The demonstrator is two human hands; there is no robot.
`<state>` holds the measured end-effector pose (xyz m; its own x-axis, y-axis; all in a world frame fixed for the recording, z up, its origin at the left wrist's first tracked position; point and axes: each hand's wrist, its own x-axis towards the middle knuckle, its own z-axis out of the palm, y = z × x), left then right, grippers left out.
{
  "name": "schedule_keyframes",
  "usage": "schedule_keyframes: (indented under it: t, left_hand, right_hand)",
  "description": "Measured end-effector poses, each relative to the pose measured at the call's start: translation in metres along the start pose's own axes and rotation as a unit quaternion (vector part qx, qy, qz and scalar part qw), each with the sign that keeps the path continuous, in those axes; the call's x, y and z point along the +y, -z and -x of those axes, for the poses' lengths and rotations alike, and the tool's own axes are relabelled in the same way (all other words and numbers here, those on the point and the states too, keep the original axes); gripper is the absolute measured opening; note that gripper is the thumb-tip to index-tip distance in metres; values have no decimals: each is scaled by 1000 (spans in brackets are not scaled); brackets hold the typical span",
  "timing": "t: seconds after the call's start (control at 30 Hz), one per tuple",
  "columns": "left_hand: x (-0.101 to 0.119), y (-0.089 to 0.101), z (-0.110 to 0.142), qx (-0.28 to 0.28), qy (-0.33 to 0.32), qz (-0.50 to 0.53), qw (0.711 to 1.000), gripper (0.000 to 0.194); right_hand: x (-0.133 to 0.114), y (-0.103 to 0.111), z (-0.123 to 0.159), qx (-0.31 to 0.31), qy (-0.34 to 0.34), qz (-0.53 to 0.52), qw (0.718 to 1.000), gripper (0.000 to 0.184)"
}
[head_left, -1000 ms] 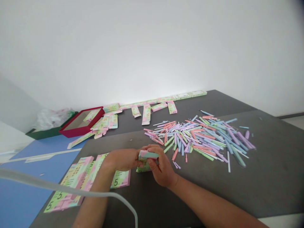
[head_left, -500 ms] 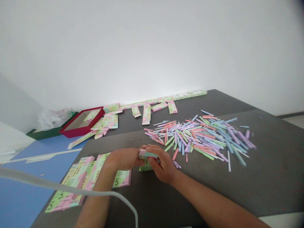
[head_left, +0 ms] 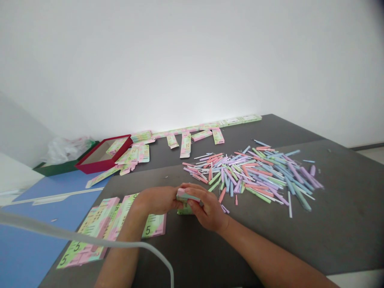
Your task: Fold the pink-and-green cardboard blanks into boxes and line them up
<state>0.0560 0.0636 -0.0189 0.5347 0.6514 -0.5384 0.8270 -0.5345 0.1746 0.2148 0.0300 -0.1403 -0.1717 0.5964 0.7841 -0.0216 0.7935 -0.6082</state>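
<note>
The left hand [head_left: 156, 200] and the right hand [head_left: 208, 210] both grip a small pink and green paper box [head_left: 188, 196] — held firm between fingers and thumbs, right above a flat green card [head_left: 184, 211]. The box now tips down more at its right end than it did a moment ago — the hands have barely moved. A heap of pastel paper strips [head_left: 249, 176] lies at 2 o'clock, flat printed box cards [head_left: 90, 232] at 8 o'clock, and a red tray [head_left: 99, 168] at 10 o'clock.
</note>
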Motion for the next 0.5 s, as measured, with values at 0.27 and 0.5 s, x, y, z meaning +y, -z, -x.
schedule_keyframes:
  t: [0.27, 0.5]
  left_hand:
    - [-1, 4, -3, -19, -3, 6, 1000, 16]
    - [3, 6, 1, -23, 10, -4, 1000, 14]
  right_hand:
    - [-1, -5, 0, 97, -129, 1, 987, 29]
    - [-5, -8, -1, 86, -135, -58, 985, 28]
